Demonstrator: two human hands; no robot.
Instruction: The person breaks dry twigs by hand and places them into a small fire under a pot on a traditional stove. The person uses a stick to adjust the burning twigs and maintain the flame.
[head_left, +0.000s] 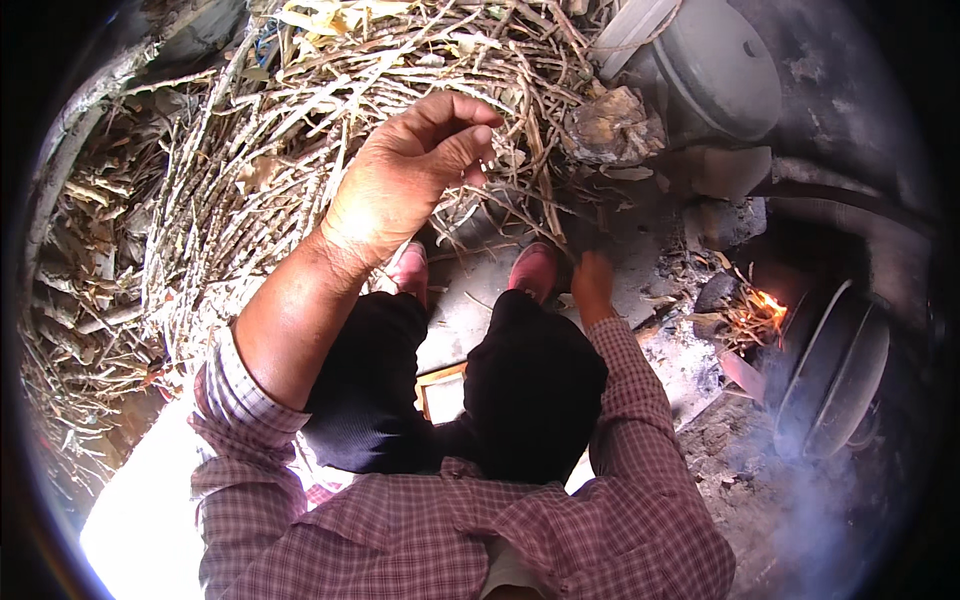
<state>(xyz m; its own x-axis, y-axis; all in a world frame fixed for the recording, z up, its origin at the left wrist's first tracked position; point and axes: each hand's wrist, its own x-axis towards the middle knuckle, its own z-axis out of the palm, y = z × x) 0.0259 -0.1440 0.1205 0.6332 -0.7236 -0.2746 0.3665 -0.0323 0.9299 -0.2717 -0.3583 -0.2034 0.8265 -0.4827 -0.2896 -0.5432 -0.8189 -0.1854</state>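
Observation:
My left hand (405, 169) is raised over a large heap of dry sticks (247, 195). Its fingers curl loosely towards the thumb, and I see nothing held between them. Lower down, beside my right shoe (534, 270), my right hand (592, 279) reaches to the shaded floor. Blur and shadow hide its fingertips, so I cannot tell whether it grips anything. To its right, a bundle of thin twigs (739, 324) burns with a small flame (769, 306) against a dark, soot-coated round pot (832, 375).
A rough wood chunk (613, 127) lies at the heap's right end, near a large round grey lid-like object (724, 64). Stones (724, 223) and ash (686, 367) surround the fire. Smoke (810, 517) drifts at lower right. A small wooden-framed object (442, 391) shows between my legs.

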